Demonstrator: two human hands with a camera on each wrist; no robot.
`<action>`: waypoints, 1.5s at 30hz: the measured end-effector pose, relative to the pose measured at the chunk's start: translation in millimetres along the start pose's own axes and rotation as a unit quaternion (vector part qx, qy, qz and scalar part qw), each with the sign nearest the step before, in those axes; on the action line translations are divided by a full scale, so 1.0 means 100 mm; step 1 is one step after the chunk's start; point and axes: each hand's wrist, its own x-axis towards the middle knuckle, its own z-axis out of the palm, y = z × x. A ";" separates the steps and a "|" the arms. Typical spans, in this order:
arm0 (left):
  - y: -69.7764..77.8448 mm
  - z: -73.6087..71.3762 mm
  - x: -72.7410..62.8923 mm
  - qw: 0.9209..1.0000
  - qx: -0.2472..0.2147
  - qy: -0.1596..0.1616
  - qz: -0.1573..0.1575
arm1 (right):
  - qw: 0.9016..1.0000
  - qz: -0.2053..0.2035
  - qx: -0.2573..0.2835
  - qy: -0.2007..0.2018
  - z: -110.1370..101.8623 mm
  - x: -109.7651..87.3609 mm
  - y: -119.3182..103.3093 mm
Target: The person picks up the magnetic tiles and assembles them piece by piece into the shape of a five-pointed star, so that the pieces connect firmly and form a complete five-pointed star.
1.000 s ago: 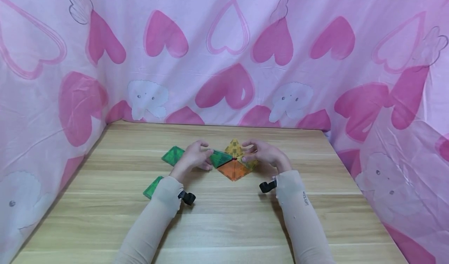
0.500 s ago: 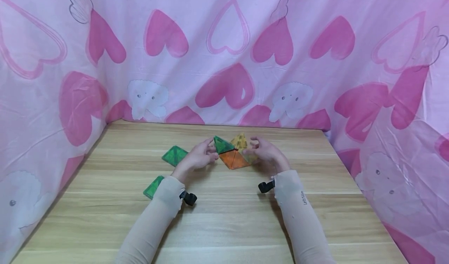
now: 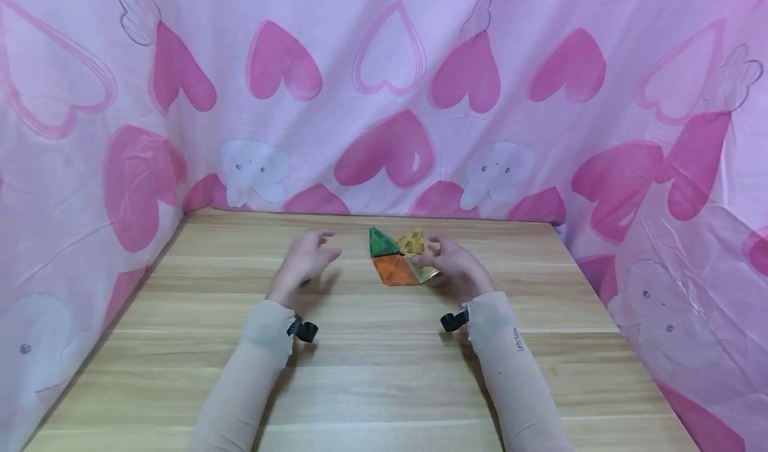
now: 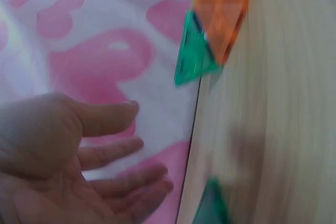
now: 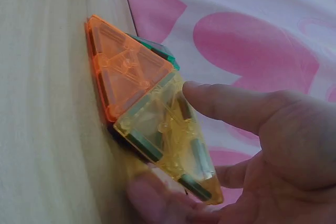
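Triangular magnetic tiles form a raised, joined cluster: orange tiles (image 3: 396, 270) in front, a green tile (image 3: 383, 244) at back left and a yellow tile (image 3: 413, 242) at back right. My right hand (image 3: 453, 262) holds the cluster's right side. In the right wrist view its thumb lies at the edge of a yellow triangular tile (image 5: 173, 129), with fingers at the lower side. Away to the left, my left hand (image 3: 305, 260) holds nothing, its fingers loosely bent. Beneath it a loose green tile (image 4: 211, 205) shows partly; the hand and forearm hide the rest of that area in the head view.
The wooden table (image 3: 384, 372) reaches back to a pink heart-patterned curtain (image 3: 384, 145), which also encloses both sides. Each wrist carries a small black camera, such as the left wrist camera (image 3: 303, 330).
The cluster has tipped and shifted slightly back, its green tile turning upright. My left hand has let go of the green side and moved left over the loose green tiles. My right hand stays at the cluster.
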 end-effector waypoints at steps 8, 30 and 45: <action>-0.29 -0.26 -0.18 0.992 0.096 0.020 -0.082 | 0.995 -0.007 -0.056 0.083 -0.11 -0.11 -0.12; -0.32 0.05 -0.13 0.991 0.110 -0.048 0.059 | 0.957 -0.261 -0.035 0.119 0.56 -0.04 -0.50; -0.28 0.07 -0.16 0.994 0.107 -0.037 -0.002 | 0.971 -0.236 -0.045 -0.012 1.21 0.06 -0.36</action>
